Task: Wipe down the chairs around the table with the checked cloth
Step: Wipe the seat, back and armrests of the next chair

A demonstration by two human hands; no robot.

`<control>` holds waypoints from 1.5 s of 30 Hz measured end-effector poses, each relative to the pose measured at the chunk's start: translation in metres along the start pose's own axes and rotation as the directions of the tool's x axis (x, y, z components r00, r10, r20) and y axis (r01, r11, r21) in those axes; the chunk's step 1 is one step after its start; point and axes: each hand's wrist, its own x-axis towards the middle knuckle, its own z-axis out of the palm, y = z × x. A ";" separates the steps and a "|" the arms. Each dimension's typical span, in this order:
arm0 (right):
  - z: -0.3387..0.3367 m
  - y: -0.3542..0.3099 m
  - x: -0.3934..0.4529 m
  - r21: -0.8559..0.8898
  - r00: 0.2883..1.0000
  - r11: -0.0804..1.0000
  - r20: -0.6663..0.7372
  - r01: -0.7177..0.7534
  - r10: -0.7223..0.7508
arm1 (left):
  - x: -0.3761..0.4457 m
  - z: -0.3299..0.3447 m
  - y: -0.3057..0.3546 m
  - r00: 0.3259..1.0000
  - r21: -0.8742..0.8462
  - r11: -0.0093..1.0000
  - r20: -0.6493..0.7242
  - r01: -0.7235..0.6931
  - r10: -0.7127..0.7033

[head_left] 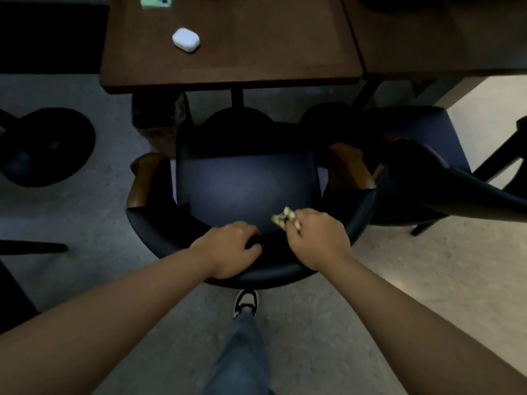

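Right hand (316,238) apparently grips cloth (286,219).

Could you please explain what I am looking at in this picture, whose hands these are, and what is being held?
There is no machine here. The single picture comes from a wide-angle camera worn on a person's head, looking forward and down, so the arms reaching in from the bottom are that person's own. The left hand grips the curved back of a dark armchair. The right hand holds a bunched checked cloth at the same backrest, to wipe the chair. Beyond stands a brown table with a small white case and a green phone at its far edge. A second chair is to the right.
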 end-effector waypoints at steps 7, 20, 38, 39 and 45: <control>-0.032 0.023 0.003 0.581 0.764 0.764 -0.346 -0.282 0.545 | 0.083 0.014 0.017 0.956 -0.481 0.830 0.215 0.283 -0.202; -0.022 0.073 0.011 0.809 0.451 -0.151 0.460 -0.568 0.765 | 0.140 0.057 0.022 0.929 -0.633 0.722 0.369 0.280 -0.037; -0.022 0.066 -0.052 0.799 0.496 -0.100 0.461 -0.593 0.736 | 0.107 0.091 0.032 0.823 -0.450 0.798 0.560 0.400 -0.097; -0.021 0.065 -0.060 0.792 0.490 -0.101 0.466 -0.602 0.737 | 0.101 0.095 0.035 0.814 -0.450 0.794 0.573 0.409 -0.095; -0.022 0.066 -0.093 0.779 0.462 -0.116 0.477 -0.616 0.748 | 0.080 0.115 0.047 0.723 -0.409 0.747 0.677 0.525 -0.137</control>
